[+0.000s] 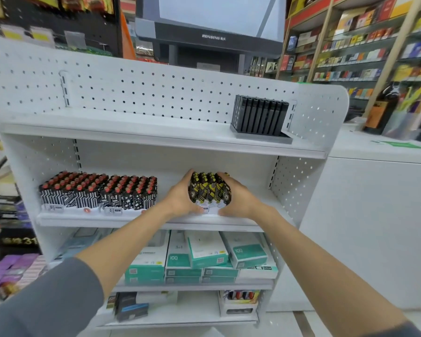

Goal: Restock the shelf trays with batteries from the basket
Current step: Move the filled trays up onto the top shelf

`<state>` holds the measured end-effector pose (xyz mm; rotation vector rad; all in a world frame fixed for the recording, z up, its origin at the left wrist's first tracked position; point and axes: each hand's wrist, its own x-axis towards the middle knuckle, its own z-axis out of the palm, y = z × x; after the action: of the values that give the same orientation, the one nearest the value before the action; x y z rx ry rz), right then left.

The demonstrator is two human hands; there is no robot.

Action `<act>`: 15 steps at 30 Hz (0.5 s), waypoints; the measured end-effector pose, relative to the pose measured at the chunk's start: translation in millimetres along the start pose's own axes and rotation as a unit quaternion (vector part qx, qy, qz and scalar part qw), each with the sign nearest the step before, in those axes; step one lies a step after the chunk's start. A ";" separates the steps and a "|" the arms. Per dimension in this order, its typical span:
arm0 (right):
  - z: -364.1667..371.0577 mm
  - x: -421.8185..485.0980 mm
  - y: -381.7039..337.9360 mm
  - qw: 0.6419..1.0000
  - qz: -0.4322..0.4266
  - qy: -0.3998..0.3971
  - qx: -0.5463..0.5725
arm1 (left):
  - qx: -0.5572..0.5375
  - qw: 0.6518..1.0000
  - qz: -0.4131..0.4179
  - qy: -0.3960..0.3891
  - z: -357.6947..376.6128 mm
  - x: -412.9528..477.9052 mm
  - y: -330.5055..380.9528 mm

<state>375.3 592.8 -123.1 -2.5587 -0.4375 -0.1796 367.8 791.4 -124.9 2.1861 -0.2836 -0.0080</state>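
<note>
On the middle shelf [131, 221], the tray of batteries [209, 190] sits clasped between the left grip [180, 195] and the right grip [238, 198], fingers curled round its sides.

The left hand [180, 198] and right hand [238, 197] clasp the tray of black-and-yellow batteries [209, 188] on the middle shelf [95, 218], hiding both its sides and part of its front label [205, 208], whose print is too small to read. The grey left sleeve [46, 300] runs out of frame at the near left corner, and the far monitor [212, 27] is cut off at the top. Boxed goods on the far right shelves [350, 57] are blurred past reading.
</note>
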 end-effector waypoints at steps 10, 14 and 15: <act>-52.7 -63.2 -54.4 1.000 -0.005 -0.004 -0.024 | -0.054 0.998 0.043 -0.002 -24.2 -57.5 35.9; -73.6 -93.9 -85.8 0.999 -0.016 0.007 -0.047 | -0.048 0.996 0.070 0.008 -41.1 -92.3 57.5; -80.2 -99.9 -93.8 0.998 -0.020 0.010 -0.053 | -0.048 0.996 0.076 0.010 -46.2 -99.3 62.7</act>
<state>246.3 599.0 -30.8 -2.6498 -0.4833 -0.2484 263.6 813.2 -57.1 2.0643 -0.4279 0.0838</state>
